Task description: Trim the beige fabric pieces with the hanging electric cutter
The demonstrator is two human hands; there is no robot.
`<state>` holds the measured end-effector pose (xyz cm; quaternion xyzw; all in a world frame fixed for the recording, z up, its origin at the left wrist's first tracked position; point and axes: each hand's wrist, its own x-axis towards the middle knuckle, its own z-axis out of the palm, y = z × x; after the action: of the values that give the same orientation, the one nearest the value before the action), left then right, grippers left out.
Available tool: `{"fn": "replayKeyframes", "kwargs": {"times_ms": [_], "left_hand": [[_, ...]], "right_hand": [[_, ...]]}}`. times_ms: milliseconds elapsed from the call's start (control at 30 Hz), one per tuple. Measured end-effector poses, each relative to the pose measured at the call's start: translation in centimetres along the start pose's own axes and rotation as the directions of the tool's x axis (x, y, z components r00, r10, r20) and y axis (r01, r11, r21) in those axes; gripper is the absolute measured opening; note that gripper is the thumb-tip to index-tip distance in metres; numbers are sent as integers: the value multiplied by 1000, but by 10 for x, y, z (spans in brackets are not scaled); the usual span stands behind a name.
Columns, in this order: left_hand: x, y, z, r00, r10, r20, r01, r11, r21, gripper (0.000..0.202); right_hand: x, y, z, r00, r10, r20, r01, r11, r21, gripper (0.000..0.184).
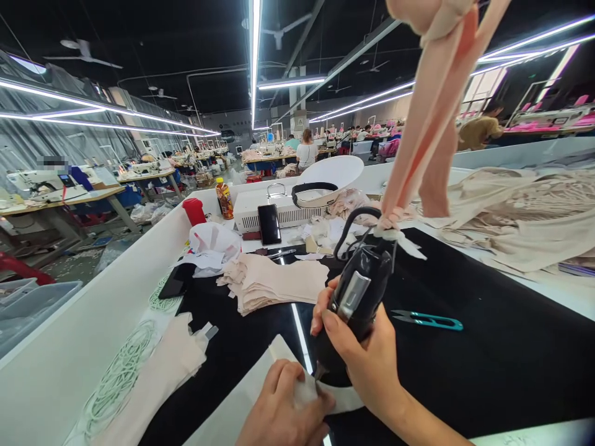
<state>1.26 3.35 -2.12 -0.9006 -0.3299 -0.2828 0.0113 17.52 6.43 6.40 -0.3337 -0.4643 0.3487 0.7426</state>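
My right hand (367, 359) is wrapped round a black hand-held tool (356, 297) with a metal clip, held upright, its tip down on a small white fabric piece (307, 391). A cord tied with pink cloth strips (432, 118) hangs the tool from above. My left hand (283, 412) is closed, pinching that white piece against a pale sheet (251, 396) at the near edge of the black mat (488, 347). A stack of folded beige fabric pieces (274, 282) lies just beyond my hands.
Teal thread snips (427, 319) lie right of the tool. Beige fabric (525, 217) is heaped far right. A white machine (279, 207), phone (269, 223), red cup (194, 211), bottle (225, 198) stand behind. Green-white cord coils (121, 371) lie left. Other workers sit far back.
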Motion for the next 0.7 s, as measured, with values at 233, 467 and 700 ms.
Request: {"fn": "replayKeyframes", "kwargs": {"times_ms": [233, 467, 700], "left_hand": [[2, 4, -1, 1000, -16, 11, 17, 1000, -26, 50], [2, 5, -3, 999, -43, 32, 43, 999, -20, 53], [-1, 0, 2, 1000, -27, 3, 27, 999, -45, 48]], "right_hand": [[2, -1, 4, 1000, -22, 22, 20, 997, 69, 25], [4, 2, 11, 1000, -1, -27, 0, 1000, -7, 24], [7, 5, 5, 1000, -17, 13, 17, 1000, 7, 26]]}}
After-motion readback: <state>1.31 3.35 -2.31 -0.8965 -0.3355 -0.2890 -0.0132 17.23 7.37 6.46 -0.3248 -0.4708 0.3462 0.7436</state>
